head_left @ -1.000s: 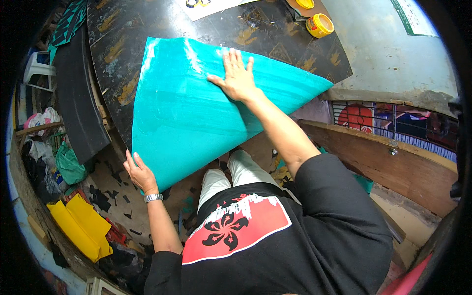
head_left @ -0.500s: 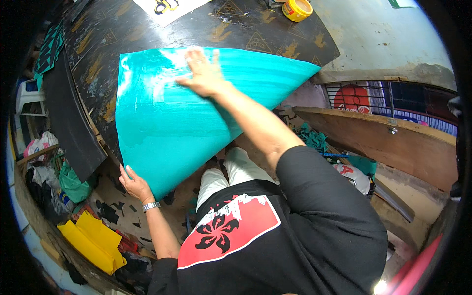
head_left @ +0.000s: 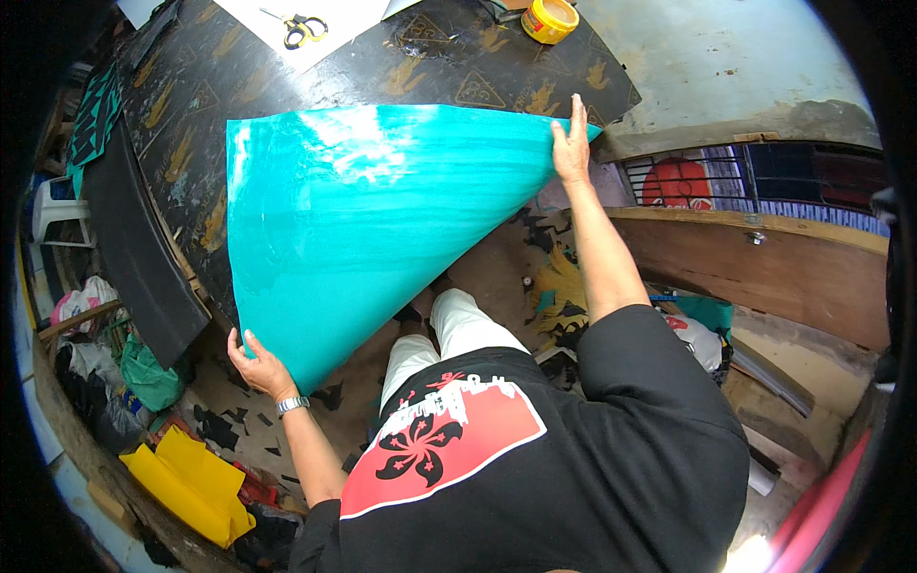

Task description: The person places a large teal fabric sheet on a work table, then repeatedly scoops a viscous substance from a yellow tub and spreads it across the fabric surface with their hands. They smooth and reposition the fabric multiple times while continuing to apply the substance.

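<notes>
A large glossy teal sheet [head_left: 353,220] lies partly on the dark table, with its near part hanging over the edge towards me. It looks wet or shiny along its far side. My left hand [head_left: 260,368], with a metal watch at the wrist, holds the sheet's near left edge, thumb and fingers around it. At the far right corner my right hand [head_left: 571,148] touches the sheet, its fingers stretched out straight and the thumb apart. The sheet's tip shows just beyond that hand.
On the dark table [head_left: 401,76] stand a yellow tub [head_left: 549,21] and black-yellow scissors [head_left: 306,31] on white paper [head_left: 330,48]. A black sheet [head_left: 138,239] hangs at the left. Yellow material [head_left: 191,482] and scraps lie on the floor; a wooden panel [head_left: 755,267] is at the right.
My right hand has moved from the middle of the sheet's far side to its right corner. The left hand stays at the near left edge.
</notes>
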The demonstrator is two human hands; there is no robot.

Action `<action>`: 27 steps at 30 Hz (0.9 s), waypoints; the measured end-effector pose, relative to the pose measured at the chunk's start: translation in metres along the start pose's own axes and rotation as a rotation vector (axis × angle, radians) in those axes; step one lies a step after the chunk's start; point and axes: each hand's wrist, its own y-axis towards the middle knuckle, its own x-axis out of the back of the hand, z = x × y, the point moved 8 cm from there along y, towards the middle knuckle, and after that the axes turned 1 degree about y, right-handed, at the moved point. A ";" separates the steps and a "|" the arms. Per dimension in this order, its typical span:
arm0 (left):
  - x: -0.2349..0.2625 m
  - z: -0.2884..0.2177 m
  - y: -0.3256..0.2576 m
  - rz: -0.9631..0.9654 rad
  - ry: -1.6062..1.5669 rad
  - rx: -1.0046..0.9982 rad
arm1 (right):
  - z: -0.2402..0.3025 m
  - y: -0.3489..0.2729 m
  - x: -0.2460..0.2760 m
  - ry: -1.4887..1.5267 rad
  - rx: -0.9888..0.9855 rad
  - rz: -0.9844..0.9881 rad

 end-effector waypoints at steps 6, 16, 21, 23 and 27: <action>0.003 0.019 0.047 -0.126 -0.091 0.167 | -0.001 0.009 0.000 0.105 0.029 0.075; -0.042 0.041 0.109 -0.040 0.001 0.315 | 0.002 -0.009 -0.037 -0.132 0.050 -0.060; -0.040 0.007 0.122 0.214 0.269 0.121 | 0.001 -0.004 -0.037 -0.142 0.056 -0.048; -0.025 -0.027 0.123 0.115 0.526 -0.120 | 0.001 -0.004 -0.039 -0.140 0.047 -0.040; -0.028 -0.064 0.105 0.059 0.580 -0.330 | 0.002 -0.005 -0.039 -0.145 0.060 -0.074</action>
